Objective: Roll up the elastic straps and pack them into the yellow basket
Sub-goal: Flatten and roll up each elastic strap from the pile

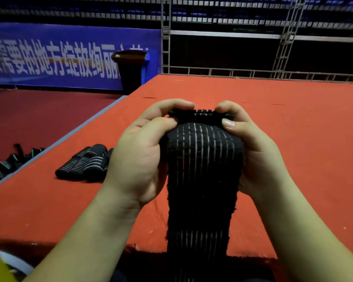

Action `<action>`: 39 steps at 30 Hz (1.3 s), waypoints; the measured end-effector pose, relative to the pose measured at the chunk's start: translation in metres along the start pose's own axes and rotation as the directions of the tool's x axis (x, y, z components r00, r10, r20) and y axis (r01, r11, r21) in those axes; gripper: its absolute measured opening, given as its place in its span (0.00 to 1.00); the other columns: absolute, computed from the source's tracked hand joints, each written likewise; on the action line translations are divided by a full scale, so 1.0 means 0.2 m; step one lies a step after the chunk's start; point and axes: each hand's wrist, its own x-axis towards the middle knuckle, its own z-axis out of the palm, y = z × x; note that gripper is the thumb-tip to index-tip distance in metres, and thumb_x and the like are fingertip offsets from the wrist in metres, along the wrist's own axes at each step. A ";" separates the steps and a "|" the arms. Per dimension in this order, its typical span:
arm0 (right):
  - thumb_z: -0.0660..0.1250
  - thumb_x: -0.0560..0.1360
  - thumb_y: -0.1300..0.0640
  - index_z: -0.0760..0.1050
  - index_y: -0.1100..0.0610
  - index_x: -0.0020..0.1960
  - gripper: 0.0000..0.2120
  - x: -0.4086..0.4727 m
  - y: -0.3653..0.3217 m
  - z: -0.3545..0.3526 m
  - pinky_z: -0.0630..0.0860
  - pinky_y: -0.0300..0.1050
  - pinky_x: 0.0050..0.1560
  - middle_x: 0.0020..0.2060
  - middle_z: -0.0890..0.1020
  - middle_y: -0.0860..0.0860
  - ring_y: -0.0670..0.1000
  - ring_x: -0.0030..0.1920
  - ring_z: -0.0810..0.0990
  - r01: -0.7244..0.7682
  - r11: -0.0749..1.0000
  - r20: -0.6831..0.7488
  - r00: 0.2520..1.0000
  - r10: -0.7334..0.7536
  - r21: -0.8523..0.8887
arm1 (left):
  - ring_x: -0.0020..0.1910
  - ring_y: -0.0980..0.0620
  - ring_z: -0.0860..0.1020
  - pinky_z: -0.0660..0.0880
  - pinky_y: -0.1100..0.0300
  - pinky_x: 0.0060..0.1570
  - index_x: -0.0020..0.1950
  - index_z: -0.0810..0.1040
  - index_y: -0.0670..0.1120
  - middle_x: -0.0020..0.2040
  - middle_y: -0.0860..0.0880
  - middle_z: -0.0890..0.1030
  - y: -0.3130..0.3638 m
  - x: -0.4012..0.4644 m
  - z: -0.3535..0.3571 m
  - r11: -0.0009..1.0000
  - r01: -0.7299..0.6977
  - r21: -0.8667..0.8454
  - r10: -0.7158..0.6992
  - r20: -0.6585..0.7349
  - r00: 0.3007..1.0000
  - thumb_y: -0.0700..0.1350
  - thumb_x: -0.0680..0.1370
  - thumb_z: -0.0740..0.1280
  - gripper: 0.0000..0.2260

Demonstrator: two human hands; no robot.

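Both hands are raised above the red platform (253,94), the left hand (139,157) and the right hand (255,151) each curled tight around one end of a half-wound black elastic strap (202,151) with pale stripes, thumbs pressing on the roll at the top. The loose tail of that strap hangs straight down between the wrists and out of sight below. A few finished rolls (84,163) lie together on the platform, off to the left, near its edge.
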 end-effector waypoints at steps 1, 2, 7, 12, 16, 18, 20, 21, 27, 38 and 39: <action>0.75 0.62 0.55 0.81 0.50 0.43 0.10 -0.02 0.03 -0.01 0.72 0.47 0.44 0.46 0.80 0.57 0.57 0.46 0.74 -0.018 0.999 0.001 1.000 0.018 0.027 | 0.37 0.50 0.81 0.78 0.62 0.39 0.40 0.82 0.45 0.40 0.44 0.83 -0.02 -0.01 -0.02 1.000 0.018 -0.001 -0.018 -0.002 1.000 0.33 0.77 0.56 0.17; 0.75 0.61 0.55 0.81 0.51 0.42 0.10 -0.03 0.05 -0.02 0.71 0.48 0.45 0.48 0.78 0.60 0.59 0.48 0.73 -0.040 0.998 -0.002 0.999 0.040 0.049 | 0.39 0.48 0.81 0.78 0.60 0.42 0.40 0.82 0.46 0.41 0.43 0.82 -0.04 -0.02 -0.03 0.999 0.036 0.004 -0.036 0.014 0.999 0.34 0.76 0.57 0.15; 0.76 0.61 0.51 0.79 0.54 0.40 0.11 -0.15 0.16 -0.10 0.56 0.56 0.33 0.46 0.66 0.66 0.71 0.43 0.65 -0.159 0.984 0.009 0.987 0.158 0.075 | 0.27 0.53 0.73 0.67 0.70 0.26 0.37 0.81 0.44 0.35 0.39 0.75 -0.10 -0.13 -0.10 0.981 0.191 -0.014 -0.191 -0.002 0.982 0.39 0.67 0.63 0.08; 0.75 0.64 0.46 0.79 0.52 0.39 0.11 -0.24 0.23 -0.15 0.64 0.35 0.25 0.30 0.75 0.50 0.46 0.24 0.69 -0.129 0.992 -0.015 0.991 0.129 -0.005 | 0.33 0.47 0.70 0.67 0.60 0.33 0.41 0.84 0.50 0.36 0.42 0.75 -0.23 -0.23 -0.14 0.972 0.192 0.134 -0.189 -0.040 0.981 0.39 0.70 0.67 0.08; 0.75 0.63 0.47 0.81 0.50 0.39 0.09 -0.31 0.27 -0.19 0.59 0.40 0.26 0.31 0.73 0.51 0.47 0.26 0.64 -0.173 0.976 -0.074 0.984 0.165 -0.133 | 0.34 0.55 0.76 0.72 0.67 0.33 0.51 0.81 0.46 0.37 0.48 0.81 -0.28 -0.28 -0.17 0.954 0.285 0.090 -0.286 -0.005 0.958 0.39 0.72 0.64 0.10; 0.71 0.66 0.54 0.82 0.48 0.39 0.04 -0.35 0.29 -0.20 0.62 0.39 0.26 0.32 0.76 0.50 0.45 0.26 0.65 -0.198 0.966 -0.094 0.978 0.184 -0.167 | 0.35 0.55 0.76 0.72 0.67 0.33 0.46 0.83 0.47 0.38 0.48 0.81 -0.30 -0.31 -0.19 0.938 0.320 0.132 -0.321 -0.012 0.947 0.40 0.71 0.66 0.08; 0.65 0.70 0.58 0.83 0.46 0.43 0.11 -0.38 0.31 -0.21 0.66 0.36 0.28 0.34 0.78 0.49 0.45 0.29 0.70 -0.227 0.957 -0.115 0.971 0.209 -0.179 | 0.34 0.56 0.77 0.73 0.67 0.32 0.45 0.84 0.48 0.38 0.48 0.81 -0.31 -0.33 -0.20 0.925 0.344 0.162 -0.347 -0.009 0.938 0.41 0.71 0.69 0.07; 0.64 0.71 0.58 0.83 0.45 0.47 0.12 -0.40 0.33 -0.21 0.67 0.38 0.31 0.36 0.78 0.52 0.47 0.32 0.71 -0.236 0.955 -0.108 0.970 0.220 -0.179 | 0.33 0.57 0.77 0.73 0.67 0.32 0.45 0.84 0.48 0.37 0.48 0.81 -0.31 -0.34 -0.20 0.921 0.356 0.161 -0.358 -0.014 0.934 0.41 0.71 0.68 0.07; 0.75 0.64 0.39 0.81 0.46 0.57 0.24 -0.45 0.42 -0.24 0.56 0.50 0.38 0.44 0.70 0.63 0.61 0.44 0.64 -0.335 0.924 -0.137 0.940 0.314 -0.184 | 0.36 0.54 0.80 0.76 0.65 0.35 0.46 0.85 0.52 0.38 0.46 0.82 -0.36 -0.41 -0.25 0.904 0.378 0.201 -0.376 -0.051 0.925 0.39 0.74 0.67 0.10; 0.68 0.68 0.58 0.84 0.45 0.45 0.11 -0.52 0.51 -0.25 0.66 0.36 0.26 0.29 0.71 0.54 0.46 0.24 0.69 -0.438 0.896 -0.214 0.883 0.417 -0.064 | 0.34 0.56 0.80 0.77 0.65 0.34 0.40 0.86 0.51 0.37 0.48 0.83 -0.46 -0.49 -0.27 0.890 0.455 0.039 -0.442 -0.170 0.881 0.38 0.68 0.65 0.12; 0.69 0.66 0.58 0.84 0.45 0.44 0.11 -0.53 0.52 -0.25 0.67 0.37 0.28 0.31 0.72 0.53 0.47 0.26 0.70 -0.437 0.897 -0.218 0.883 0.416 -0.059 | 0.34 0.56 0.80 0.77 0.65 0.34 0.39 0.86 0.51 0.38 0.48 0.83 -0.47 -0.50 -0.27 0.890 0.455 0.026 -0.445 -0.170 0.879 0.38 0.68 0.65 0.12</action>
